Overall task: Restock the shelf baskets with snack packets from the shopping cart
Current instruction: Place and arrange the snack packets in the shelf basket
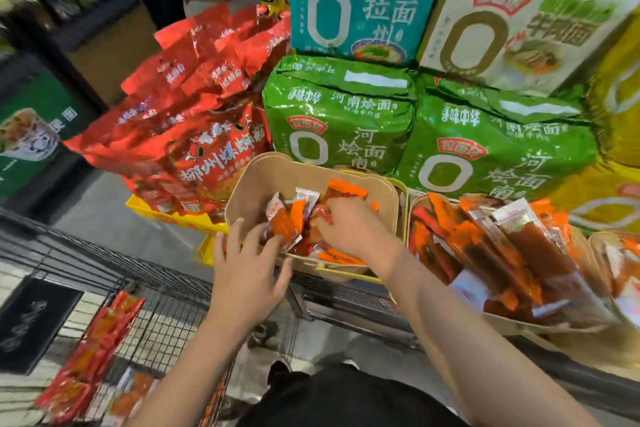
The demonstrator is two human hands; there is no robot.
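Noodle multipacks (337, 121), green and teal, tower behind the shelf front, beside slumped red bags (194, 135). Below left, the wire shopping cart (114, 291) holds a few snack packets (104, 329). The tan basket (277, 172) sits partly filled with orange packets (287, 222). Right hand (349, 229) is inside it, fingers curled onto those packets. Left hand (246, 263) hovers at the near rim, fingers spread, holding nothing.

Our right hand (349, 225) hides the packets (287, 222) beneath it; the basket (620, 274) far right is cut off.
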